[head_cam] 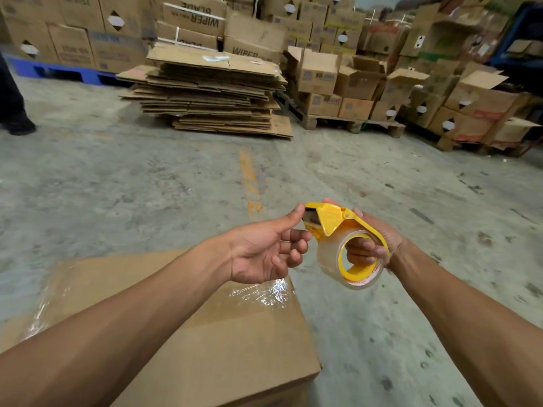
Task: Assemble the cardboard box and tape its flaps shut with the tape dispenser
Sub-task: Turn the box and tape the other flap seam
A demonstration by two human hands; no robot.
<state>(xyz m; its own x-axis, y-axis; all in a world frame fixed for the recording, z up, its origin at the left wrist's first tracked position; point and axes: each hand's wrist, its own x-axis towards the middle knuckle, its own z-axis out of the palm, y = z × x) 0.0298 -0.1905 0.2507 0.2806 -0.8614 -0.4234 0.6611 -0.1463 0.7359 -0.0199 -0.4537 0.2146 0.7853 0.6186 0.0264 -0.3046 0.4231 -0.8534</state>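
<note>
Nearest, the cardboard box point(205, 333) sits on the concrete floor point(117, 186) below both forearms, top flaps down w/ clear tape across its far edge. Just past that far-right corner, right hand point(371, 245) grips the yellow tape dispenser point(345, 239), fingers through the roll core, cutter end pointing left. Left hand point(264, 251), nearer the box, pinches at the cutter, prob. the tape end. Box lies down-left of the dispenser. Beyond: flattened cardboard stack point(205, 95).
</note>
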